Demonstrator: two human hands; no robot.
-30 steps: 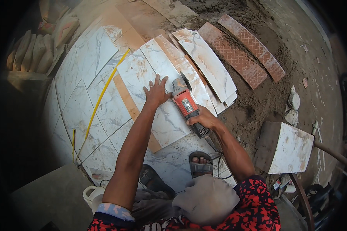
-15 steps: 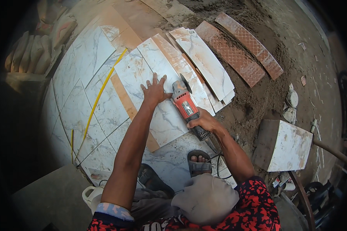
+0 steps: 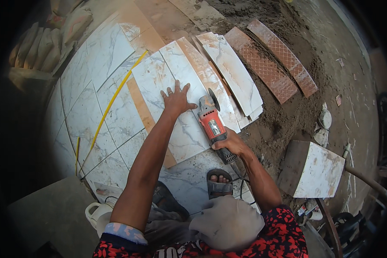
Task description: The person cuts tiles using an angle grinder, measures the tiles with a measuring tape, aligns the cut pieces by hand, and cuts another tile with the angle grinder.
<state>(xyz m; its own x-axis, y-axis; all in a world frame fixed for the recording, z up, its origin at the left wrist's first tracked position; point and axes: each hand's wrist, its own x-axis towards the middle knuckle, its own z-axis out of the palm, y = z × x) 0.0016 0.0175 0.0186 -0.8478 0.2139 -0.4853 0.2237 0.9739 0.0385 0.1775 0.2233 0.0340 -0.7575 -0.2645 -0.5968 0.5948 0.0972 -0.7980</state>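
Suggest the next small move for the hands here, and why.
I'd probably slide the left hand a little further left on the white marbled tile, away from the angle grinder. Its fingers are spread and its thumb points toward the grinder's head, close to the disc, while only the right hand grips the tool.

Angle grinder (image 3: 213,122) over tile (image 3: 187,134), long strip (image 3: 114,100) left of both, stacked pieces (image 3: 231,71) to the right, two panels (image 3: 261,66) on soil (image 3: 274,127) beyond, block (image 3: 319,170) at near right
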